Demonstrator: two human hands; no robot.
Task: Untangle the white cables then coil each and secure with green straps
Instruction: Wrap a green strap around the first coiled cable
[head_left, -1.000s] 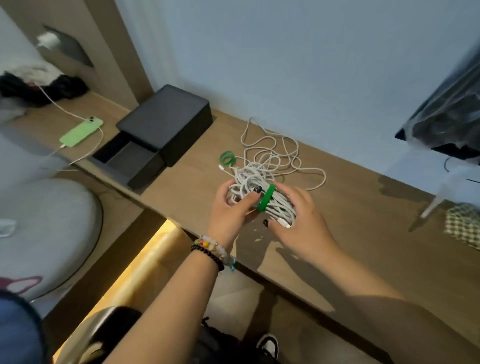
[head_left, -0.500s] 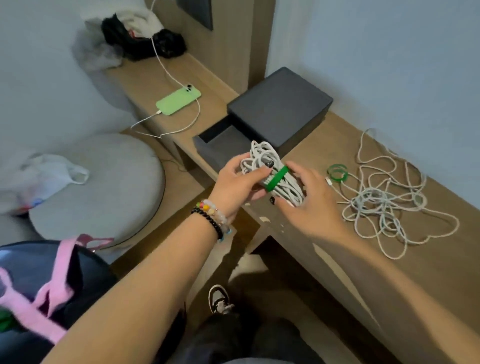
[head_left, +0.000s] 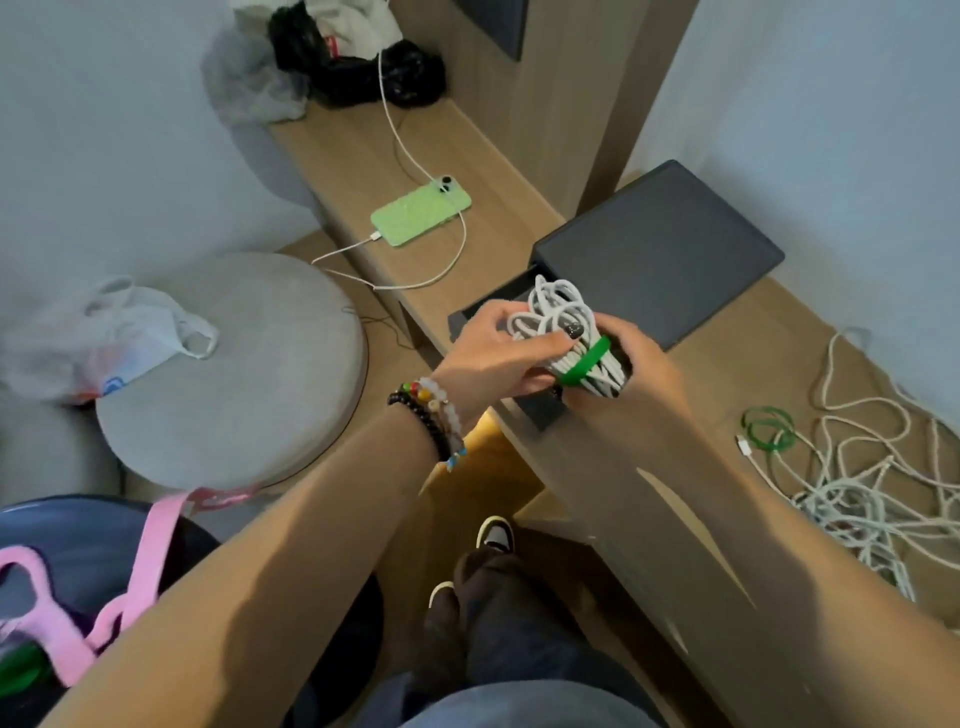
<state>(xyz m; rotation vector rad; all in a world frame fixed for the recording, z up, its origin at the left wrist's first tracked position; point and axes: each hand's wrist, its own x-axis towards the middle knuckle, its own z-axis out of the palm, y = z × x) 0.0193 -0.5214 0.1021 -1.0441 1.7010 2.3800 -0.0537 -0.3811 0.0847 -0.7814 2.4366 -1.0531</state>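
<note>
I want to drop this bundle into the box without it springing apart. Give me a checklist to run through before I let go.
1. Green strap wrapped round the coiled cable: ok, it crosses the middle of the bundle.
2. Strap end fastened: cannot tell, the fingers hide it.
3. Grip on the bundle: ok, left hand and right hand both hold it.
4. Open drawer of the black box below the bundle: ok, though the hands cover most of the opening.
5. Cable ends tucked in: cannot tell, no plug shows.
6. Remaining work: not ok, loose cables and spare straps still lie on the shelf.
</note>
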